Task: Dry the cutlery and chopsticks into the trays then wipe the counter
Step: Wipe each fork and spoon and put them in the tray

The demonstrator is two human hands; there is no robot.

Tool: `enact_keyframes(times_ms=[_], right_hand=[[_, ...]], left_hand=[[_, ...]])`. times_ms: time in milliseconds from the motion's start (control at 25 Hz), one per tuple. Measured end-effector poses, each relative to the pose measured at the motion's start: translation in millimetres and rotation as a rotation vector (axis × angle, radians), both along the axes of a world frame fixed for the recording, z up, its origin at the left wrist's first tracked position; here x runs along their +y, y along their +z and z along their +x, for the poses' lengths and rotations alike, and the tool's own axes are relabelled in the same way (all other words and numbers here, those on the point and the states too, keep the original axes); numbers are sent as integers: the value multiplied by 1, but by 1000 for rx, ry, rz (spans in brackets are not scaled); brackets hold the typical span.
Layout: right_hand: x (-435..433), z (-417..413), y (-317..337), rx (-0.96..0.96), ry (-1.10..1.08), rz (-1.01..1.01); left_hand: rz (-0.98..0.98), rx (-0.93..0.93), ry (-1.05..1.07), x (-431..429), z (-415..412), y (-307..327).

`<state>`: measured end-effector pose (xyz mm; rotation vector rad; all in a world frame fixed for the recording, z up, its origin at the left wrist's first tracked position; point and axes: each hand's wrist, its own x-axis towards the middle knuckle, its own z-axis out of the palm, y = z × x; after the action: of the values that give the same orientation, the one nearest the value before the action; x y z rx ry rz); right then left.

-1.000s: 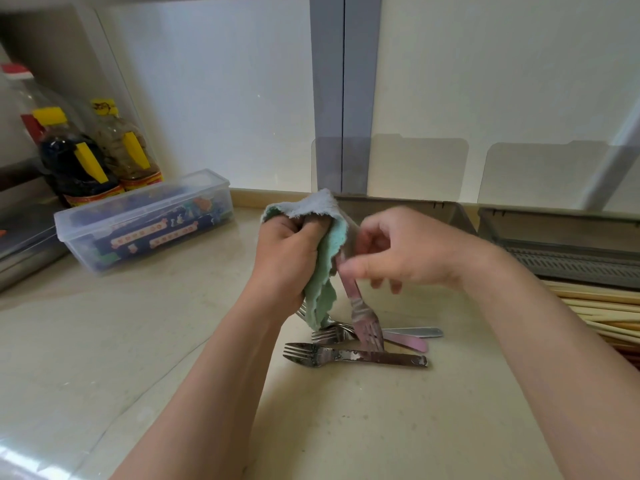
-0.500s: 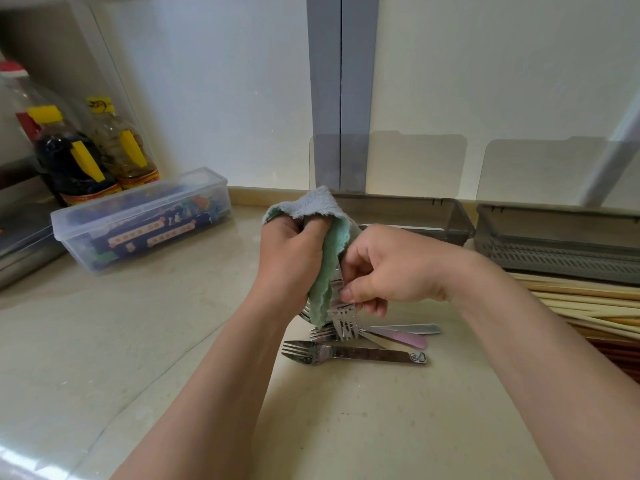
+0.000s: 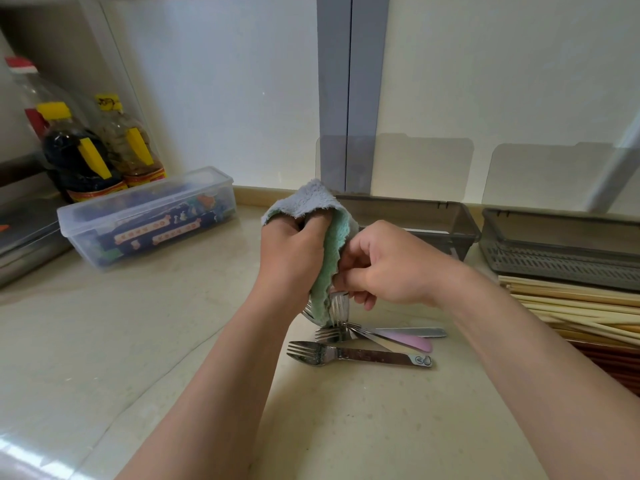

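Note:
My left hand [image 3: 294, 258] grips a green and grey cloth [image 3: 322, 216] above the counter. My right hand [image 3: 388, 265] pinches a steel fork [image 3: 339, 306] whose tines point down beside the cloth; its handle is hidden in the cloth and my fingers. Below them lie several forks [image 3: 360, 355], one with a pink handle [image 3: 412, 342]. Two grey trays stand at the back: one [image 3: 433, 216] behind my hands, one [image 3: 561, 237] to the right. A heap of pale chopsticks [image 3: 571, 306] lies in front of the right tray.
A clear lidded plastic box [image 3: 145, 220] sits at the back left, with sauce bottles [image 3: 86, 157] behind it. A metal container [image 3: 24, 244] is at the far left edge. Bare counter [image 3: 138, 341] spreads to the left and front.
The fork in my right hand has been turned over: a second ago its handle pointed down, now its tines do. My right hand has moved down and closer to the cloth.

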<state>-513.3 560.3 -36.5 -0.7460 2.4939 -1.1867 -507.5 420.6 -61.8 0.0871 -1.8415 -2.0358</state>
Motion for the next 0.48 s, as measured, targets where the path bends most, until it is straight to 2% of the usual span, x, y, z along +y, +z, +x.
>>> enact_keyframes(times_ms=[200, 400, 480], right_hand=[[6, -8, 1, 15, -57, -94], [19, -12, 8, 35, -82, -82], [30, -18, 13, 43, -190, -203]], left_hand=[[-109, -6, -91, 3, 1, -4], [-178, -32, -101, 3, 5, -3], [-228, -43, -177, 3, 8, -2]])
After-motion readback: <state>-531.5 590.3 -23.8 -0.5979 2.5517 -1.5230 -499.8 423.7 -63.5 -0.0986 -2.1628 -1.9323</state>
